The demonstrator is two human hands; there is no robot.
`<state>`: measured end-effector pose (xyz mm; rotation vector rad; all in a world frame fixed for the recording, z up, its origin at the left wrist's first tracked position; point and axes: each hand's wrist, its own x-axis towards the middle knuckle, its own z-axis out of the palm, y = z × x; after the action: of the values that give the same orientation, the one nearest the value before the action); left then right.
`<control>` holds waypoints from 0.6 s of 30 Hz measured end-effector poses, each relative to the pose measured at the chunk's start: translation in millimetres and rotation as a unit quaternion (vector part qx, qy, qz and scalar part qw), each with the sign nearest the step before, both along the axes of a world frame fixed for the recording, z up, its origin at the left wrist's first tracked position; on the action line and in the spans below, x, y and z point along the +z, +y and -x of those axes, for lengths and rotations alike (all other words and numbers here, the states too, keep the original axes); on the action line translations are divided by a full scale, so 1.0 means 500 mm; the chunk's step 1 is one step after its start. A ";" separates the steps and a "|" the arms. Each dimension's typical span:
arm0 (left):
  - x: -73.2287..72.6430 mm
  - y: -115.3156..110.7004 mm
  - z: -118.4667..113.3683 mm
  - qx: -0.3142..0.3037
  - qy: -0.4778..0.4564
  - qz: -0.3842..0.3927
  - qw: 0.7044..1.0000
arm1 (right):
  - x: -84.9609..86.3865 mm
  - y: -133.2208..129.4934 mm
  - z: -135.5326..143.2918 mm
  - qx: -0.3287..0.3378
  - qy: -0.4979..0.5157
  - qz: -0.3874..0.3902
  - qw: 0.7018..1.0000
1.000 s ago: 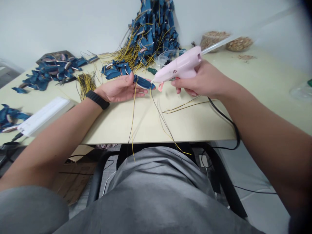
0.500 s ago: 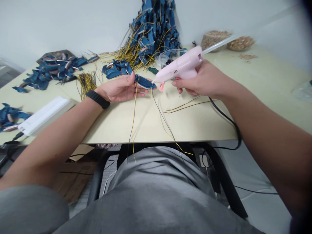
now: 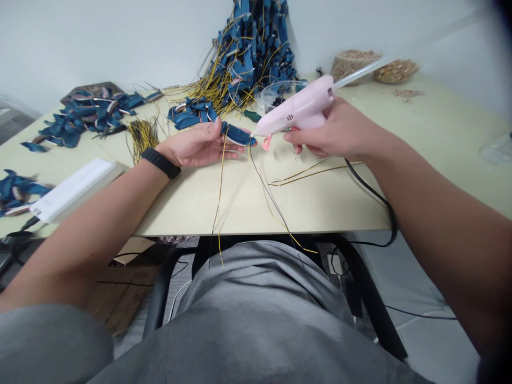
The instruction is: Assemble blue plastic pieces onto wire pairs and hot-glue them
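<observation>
My left hand [image 3: 200, 144] holds a curved blue piece with a pale edge [image 3: 238, 135] between thumb and fingers. Thin yellow and black wires [image 3: 220, 197] hang from both ends of the piece, down past the table's front edge. In my right hand [image 3: 334, 130] is a pink glue gun [image 3: 298, 109], with a clear glue stick [image 3: 360, 72] poking out of its back. The nozzle meets or nearly meets the right end of the blue piece, where a wire is attached. My fingers are around the handle, near the pink trigger.
A tall heap of blue pieces with wires [image 3: 256, 53] leans at the wall. More blue pieces [image 3: 88, 114] lie at the left, beside a bundle of wires [image 3: 142, 136] and a white box [image 3: 76, 189]. Loose wires [image 3: 308, 173] and a black cord [image 3: 376, 197] lie at the right.
The glue gun and my right hand have shifted very slightly to the right. My left hand and the blue piece stay in place.
</observation>
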<state>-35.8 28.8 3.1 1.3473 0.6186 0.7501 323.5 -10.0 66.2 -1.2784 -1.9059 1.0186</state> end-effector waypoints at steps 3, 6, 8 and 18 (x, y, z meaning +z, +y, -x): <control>0.000 0.000 0.002 0.000 0.004 -0.005 1.000 | 0.002 -0.002 0.001 -0.007 -0.006 0.001 1.000; -0.002 0.003 0.004 0.013 0.014 0.000 1.000 | 0.005 -0.004 0.003 -0.017 -0.015 -0.002 1.000; -0.004 0.005 0.005 0.005 0.015 -0.014 1.000 | 0.008 -0.005 0.005 -0.024 -0.021 -0.001 0.999; -0.006 0.010 0.013 -0.006 0.026 -0.029 0.999 | 0.026 -0.033 0.009 -0.031 -0.019 0.014 0.999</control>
<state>-42.1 33.9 0.1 1.4265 0.6333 0.7300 318.9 -26.6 79.0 -1.3734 -1.8751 0.9994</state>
